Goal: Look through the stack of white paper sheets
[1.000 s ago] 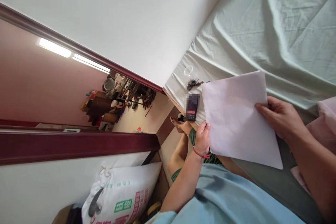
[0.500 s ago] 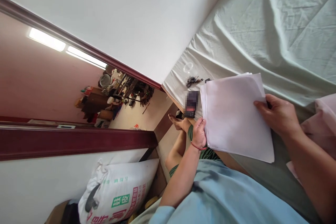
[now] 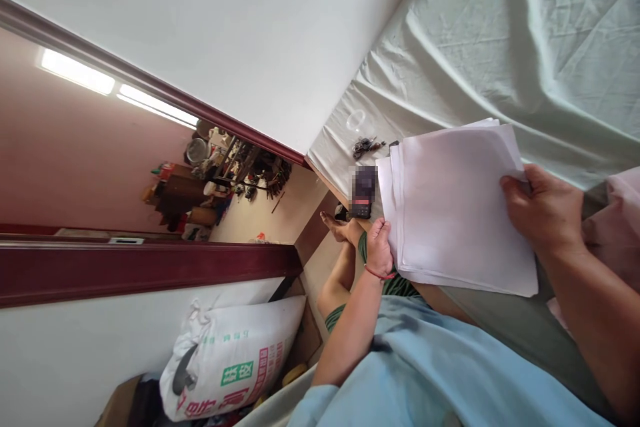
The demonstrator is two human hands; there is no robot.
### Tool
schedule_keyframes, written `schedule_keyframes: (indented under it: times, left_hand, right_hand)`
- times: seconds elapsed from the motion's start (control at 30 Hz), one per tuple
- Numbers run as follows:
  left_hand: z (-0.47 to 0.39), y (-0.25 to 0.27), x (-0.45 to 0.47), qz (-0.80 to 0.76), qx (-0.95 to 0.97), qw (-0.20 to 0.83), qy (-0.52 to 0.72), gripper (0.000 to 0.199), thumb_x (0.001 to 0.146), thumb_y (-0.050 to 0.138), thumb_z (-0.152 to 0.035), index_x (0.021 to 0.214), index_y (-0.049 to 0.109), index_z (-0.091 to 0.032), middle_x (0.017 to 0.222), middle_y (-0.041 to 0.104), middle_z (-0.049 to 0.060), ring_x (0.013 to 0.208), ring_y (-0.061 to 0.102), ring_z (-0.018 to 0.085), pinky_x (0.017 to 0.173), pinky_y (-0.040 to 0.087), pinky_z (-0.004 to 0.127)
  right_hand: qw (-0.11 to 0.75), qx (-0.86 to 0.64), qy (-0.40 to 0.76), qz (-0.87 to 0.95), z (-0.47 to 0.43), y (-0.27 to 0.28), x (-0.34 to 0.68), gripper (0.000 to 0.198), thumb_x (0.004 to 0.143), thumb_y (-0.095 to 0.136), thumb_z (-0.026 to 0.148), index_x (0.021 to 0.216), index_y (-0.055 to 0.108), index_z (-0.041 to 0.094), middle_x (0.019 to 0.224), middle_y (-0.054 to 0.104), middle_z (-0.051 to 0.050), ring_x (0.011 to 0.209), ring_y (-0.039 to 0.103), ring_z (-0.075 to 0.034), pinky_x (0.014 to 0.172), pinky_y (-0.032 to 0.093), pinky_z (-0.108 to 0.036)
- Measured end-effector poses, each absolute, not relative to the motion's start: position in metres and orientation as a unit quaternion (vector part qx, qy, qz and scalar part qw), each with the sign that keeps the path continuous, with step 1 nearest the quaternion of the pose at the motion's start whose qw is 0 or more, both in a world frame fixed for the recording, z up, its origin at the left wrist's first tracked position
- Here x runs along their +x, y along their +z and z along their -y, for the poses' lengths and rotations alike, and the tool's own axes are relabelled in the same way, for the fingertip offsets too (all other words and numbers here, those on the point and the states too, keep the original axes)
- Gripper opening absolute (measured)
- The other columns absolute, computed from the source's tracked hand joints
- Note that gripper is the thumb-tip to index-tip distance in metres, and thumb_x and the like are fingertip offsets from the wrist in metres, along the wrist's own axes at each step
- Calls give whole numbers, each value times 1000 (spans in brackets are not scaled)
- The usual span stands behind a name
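Item: stack of white paper sheets (image 3: 455,207), loose, unbound, edges fanned slightly at the upper and left sides; held above the lap of a seated person in a light blue shirt (image 3: 425,373), over the near edge of a bed. Left hand (image 3: 380,250), red cord at the wrist, fingers closed together on the stack's lower left edge. Right hand (image 3: 547,210), thumb over the top sheet and fingers curled behind, clamped on the right edge. Handling, by judgement: light, limp, smooth-faced; sheets will likely slide against one another and crease if pinched at a corner, so best taken on two opposite edges as here, or supported flat from beneath. Beyond the stack, on the pale green sheet (image 3: 500,47): dark phone-like device (image 3: 363,192) just left of the paper, bunch of keys (image 3: 364,145), small clear ring (image 3: 356,120). Lower left: printed white sack (image 3: 230,360) against the wall. Farther left: open doorway to a cluttered room (image 3: 225,180).
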State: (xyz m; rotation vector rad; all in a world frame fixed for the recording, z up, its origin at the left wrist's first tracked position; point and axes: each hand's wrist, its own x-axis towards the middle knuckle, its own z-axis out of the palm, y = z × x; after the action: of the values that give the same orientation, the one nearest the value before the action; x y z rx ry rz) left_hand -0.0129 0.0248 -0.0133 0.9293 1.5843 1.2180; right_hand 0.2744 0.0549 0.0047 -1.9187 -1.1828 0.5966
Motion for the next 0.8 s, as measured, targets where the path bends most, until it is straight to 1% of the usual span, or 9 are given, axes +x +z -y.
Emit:
schedule_keyframes:
  times: [0.1,0.27,0.37,0.43,0.53,0.6,0.67,0.73,0.8]
  left_hand:
    - [-25,-16,-14,-629,389,461,490,36,77,77,-52,90,63,-21,82,64,-2,80,56,14,81,48,29]
    - [-24,-20,-16,-637,415,451,467,38,82,73,-54,94,61,-20,78,60,-2,75,53,13,76,44,27]
    - [-22,-21,-18,-638,428,439,467,35,85,70,-53,93,61,-20,80,60,-2,77,53,14,78,44,27]
    - [-21,-20,-18,-631,426,437,479,33,85,71,-50,92,61,-20,85,61,-2,81,54,14,82,44,27]
    - [-20,-15,-16,-615,398,468,494,35,83,73,-45,106,59,-22,91,64,0,85,58,15,86,45,29]
    - [-19,-11,-13,-600,378,489,508,46,81,75,-39,119,53,-24,86,62,-1,80,59,15,83,45,29]
    - [-19,-8,-10,-586,372,492,526,57,77,77,-32,125,47,-28,78,55,-5,73,55,13,79,43,27]
    - [-19,-6,-8,-580,375,489,532,58,74,79,-28,122,46,-29,75,50,-7,71,51,11,78,41,25]
    - [-20,-5,-7,-579,378,497,524,52,74,80,-28,114,48,-28,76,48,-7,71,49,11,78,39,24]
  right_hand:
    - [421,-756,247,436,-54,6,278,19,75,53,41,73,57,22,59,48,1,58,42,-15,63,32,-32]
    - [454,-730,326,394,-53,5,282,17,78,60,38,77,63,22,60,55,2,58,45,-14,60,33,-29]
    - [452,-727,328,401,-52,5,282,16,78,60,37,78,65,21,60,55,2,58,46,-13,60,34,-29]
    - [450,-725,328,405,-52,6,281,16,79,60,37,77,64,21,60,56,1,59,48,-14,60,35,-29]
    - [454,-720,343,396,-50,7,281,17,80,59,39,78,64,23,61,57,0,61,51,-17,59,36,-30]
    - [456,-716,354,391,-49,9,281,19,82,57,42,81,64,24,60,57,0,61,51,-17,57,36,-30]
    - [460,-713,356,392,-49,9,280,19,82,57,41,80,64,24,61,57,-1,60,51,-17,57,36,-30]
    - [464,-711,353,394,-49,9,281,18,79,59,39,80,66,23,63,60,-1,61,52,-17,58,37,-30]
    - [463,-710,351,397,-50,7,281,19,79,60,39,83,68,22,64,62,-1,61,53,-17,59,37,-30]
